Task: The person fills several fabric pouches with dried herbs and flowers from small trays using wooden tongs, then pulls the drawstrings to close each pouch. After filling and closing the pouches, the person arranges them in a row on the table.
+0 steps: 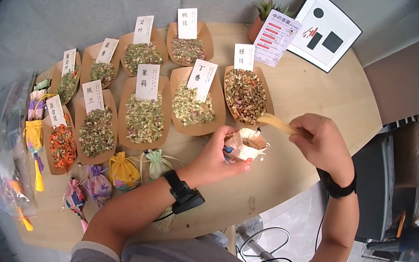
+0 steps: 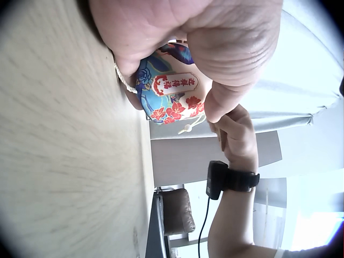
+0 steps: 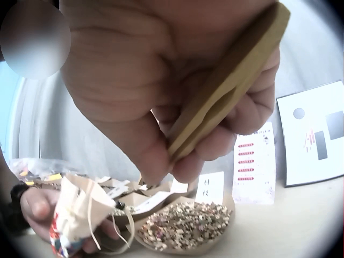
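My left hand (image 1: pixel 219 156) grips a small cream drawstring pouch (image 1: pixel 248 143) with its mouth open upward; blue and red flower print shows on its side in the left wrist view. My right hand (image 1: pixel 320 144) pinches a wooden scoop (image 1: pixel 277 123) by its handle, its far end pointing left near the rim of the tray of brown dried pieces (image 1: pixel 246 97), above and right of the pouch. In the right wrist view the scoop (image 3: pixel 231 80) crosses in front of the fingers. Whether the scoop carries anything, I cannot tell.
Several paper trays of dried herbs with labels, one holding orange petals (image 1: pixel 62 147), stand at the left and back. Filled pouches (image 1: pixel 124 171) lie at the front left. A potted plant (image 1: pixel 259 23), a printed card (image 1: pixel 276 38) and a framed picture (image 1: pixel 326 32) stand at the back right.
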Motion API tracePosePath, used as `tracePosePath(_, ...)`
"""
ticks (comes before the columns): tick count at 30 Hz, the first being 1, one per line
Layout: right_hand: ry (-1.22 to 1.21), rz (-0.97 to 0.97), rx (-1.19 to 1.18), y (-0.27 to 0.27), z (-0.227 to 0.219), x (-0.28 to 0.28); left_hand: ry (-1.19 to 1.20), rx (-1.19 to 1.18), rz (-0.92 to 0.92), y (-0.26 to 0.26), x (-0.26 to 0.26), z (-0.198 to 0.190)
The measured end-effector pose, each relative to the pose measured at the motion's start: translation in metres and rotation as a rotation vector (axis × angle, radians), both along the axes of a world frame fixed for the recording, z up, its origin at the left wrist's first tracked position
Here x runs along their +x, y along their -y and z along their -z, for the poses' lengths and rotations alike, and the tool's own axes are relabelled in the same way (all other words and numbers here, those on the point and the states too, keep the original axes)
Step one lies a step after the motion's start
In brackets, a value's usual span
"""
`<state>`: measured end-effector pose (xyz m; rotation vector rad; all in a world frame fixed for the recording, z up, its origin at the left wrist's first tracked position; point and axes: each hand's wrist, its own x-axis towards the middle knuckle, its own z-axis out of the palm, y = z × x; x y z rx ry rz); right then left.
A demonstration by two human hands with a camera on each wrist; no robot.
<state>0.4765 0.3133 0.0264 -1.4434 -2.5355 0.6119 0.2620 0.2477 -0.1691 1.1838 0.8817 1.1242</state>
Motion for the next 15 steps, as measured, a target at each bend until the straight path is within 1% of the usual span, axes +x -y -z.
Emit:
tracePosePath(1, 0.000, 0.005, 0.000, 0.005, -0.001, 0.001, 0.046, -0.012, 0.008, 0.000, 0.001, 0.000)
tracePosePath(3, 0.057, -0.142, 0.004, 0.014, -0.002, 0.004, 0.020, -0.022, 0.023, 0.000, -0.001, -0.007)
tracePosePath(4, 0.057, -0.136, 0.007, 0.017, -0.003, 0.006, -0.006, -0.028, 0.029, 0.000, -0.002, -0.010)
tracePosePath(5, -0.018, -0.103, 0.003, 0.018, -0.004, 0.007, -0.007, -0.024, 0.034, 0.000, 0.000, -0.007)
tracePosePath(6, -0.094, -0.072, -0.001, 0.019, -0.006, 0.009, 0.028, -0.003, 0.034, -0.001, 0.002, -0.002)
tracePosePath(7, -0.098, -0.068, 0.005, 0.019, -0.006, 0.010, 0.061, 0.019, 0.034, -0.001, 0.003, 0.001)
tracePosePath(8, -0.137, -0.007, -0.020, 0.019, -0.007, 0.011, 0.057, 0.024, 0.040, 0.000, 0.003, -0.004)
tracePosePath(9, -0.175, 0.053, -0.044, 0.019, -0.008, 0.012, 0.118, 0.039, 0.038, 0.002, 0.005, -0.009)
tracePosePath(10, -0.197, 0.067, -0.060, 0.019, -0.005, 0.014, 0.179, 0.055, 0.036, 0.003, 0.008, -0.015)
tracePosePath(11, -0.200, 0.070, -0.054, 0.021, 0.000, 0.016, 0.176, 0.061, 0.039, 0.005, 0.009, -0.019)
tracePosePath(13, -0.363, 0.146, -0.152, 0.023, 0.010, 0.017, 0.216, 0.276, 0.010, 0.008, 0.010, -0.027)
tracePosePath(14, -0.371, 0.141, -0.149, 0.026, 0.013, 0.017, 0.208, 0.281, 0.008, 0.012, 0.007, -0.034)
tracePosePath(15, -0.426, 0.146, -0.197, 0.031, 0.017, 0.016, 0.241, 0.444, 0.007, 0.017, 0.004, -0.041)
